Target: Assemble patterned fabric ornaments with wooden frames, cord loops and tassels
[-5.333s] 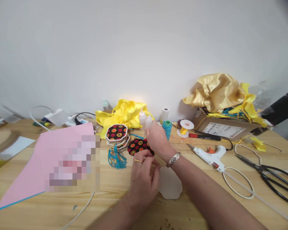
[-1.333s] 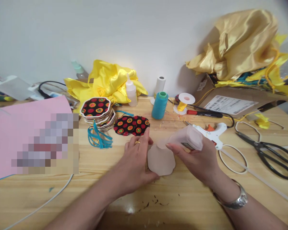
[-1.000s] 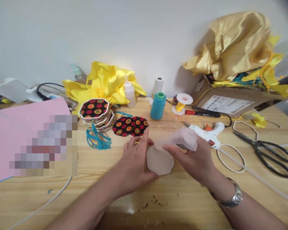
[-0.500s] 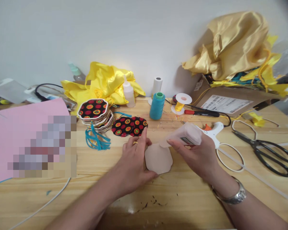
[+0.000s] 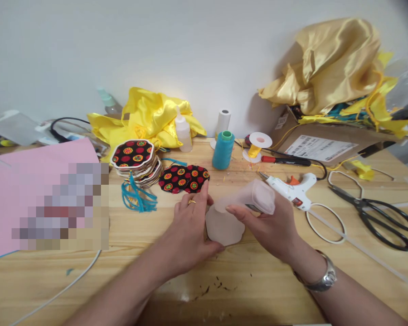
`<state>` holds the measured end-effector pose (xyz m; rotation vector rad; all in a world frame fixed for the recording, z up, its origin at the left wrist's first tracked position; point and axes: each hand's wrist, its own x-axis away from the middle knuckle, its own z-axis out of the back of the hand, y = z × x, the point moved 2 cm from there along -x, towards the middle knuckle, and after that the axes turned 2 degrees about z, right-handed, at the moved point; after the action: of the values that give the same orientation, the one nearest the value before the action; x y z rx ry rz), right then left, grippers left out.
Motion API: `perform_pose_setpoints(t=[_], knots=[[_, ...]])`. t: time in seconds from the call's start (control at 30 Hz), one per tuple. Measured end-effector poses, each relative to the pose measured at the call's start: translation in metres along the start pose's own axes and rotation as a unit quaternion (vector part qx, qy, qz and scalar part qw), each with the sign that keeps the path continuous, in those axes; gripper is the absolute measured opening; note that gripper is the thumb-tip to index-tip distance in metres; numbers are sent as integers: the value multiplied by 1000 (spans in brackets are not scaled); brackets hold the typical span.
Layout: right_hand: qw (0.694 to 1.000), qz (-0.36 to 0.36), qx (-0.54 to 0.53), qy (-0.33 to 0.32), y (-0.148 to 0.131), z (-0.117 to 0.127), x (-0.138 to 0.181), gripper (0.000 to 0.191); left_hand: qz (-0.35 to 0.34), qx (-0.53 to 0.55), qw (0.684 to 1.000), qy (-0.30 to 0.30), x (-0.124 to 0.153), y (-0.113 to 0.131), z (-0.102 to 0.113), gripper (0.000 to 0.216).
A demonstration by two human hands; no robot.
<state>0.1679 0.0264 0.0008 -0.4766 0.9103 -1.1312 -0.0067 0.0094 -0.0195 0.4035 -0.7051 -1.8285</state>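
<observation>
My right hand (image 5: 270, 226) grips a translucent squeeze bottle (image 5: 250, 200), tipped with its nozzle down onto a pale scalloped card piece (image 5: 222, 230) lying on the wooden table (image 5: 292, 271). My left hand (image 5: 190, 224), with a ring on one finger, lies flat with fingers spread, pressing the card's left edge. Just beyond my left fingers lie two black patterned fabric pieces (image 5: 184, 178).
A stack of patterned pieces (image 5: 135, 159) with teal threads (image 5: 135, 199) sits left of centre. Pink paper (image 5: 37, 181) covers the left. A teal thread spool (image 5: 223, 150), glue gun (image 5: 290, 189), scissors (image 5: 377, 213), wire loop (image 5: 323, 222), yellow fabric (image 5: 153, 115) and a cardboard box (image 5: 323, 145) lie behind.
Over the last second the bottle's nozzle has shifted slightly left across the card. My left hand stays pressed on the card. Five seconds ago my right hand was reaching for the bottle near the wall.
</observation>
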Motion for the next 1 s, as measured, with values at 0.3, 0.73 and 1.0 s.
perform_pose_setpoints(t=[0.3,0.73,1.0], knots=[[1000,-6,0,1,2,-2,0,27,0,-10,1000,1,0,-2,-2,111],[999,-9,28,37,8,9,-4,24,8,-14,1000,-6,0,-2,-2,112],[999,-40,14,33,8,13,-8,23,11,-17,1000,-3,-1,-2,-1,113]])
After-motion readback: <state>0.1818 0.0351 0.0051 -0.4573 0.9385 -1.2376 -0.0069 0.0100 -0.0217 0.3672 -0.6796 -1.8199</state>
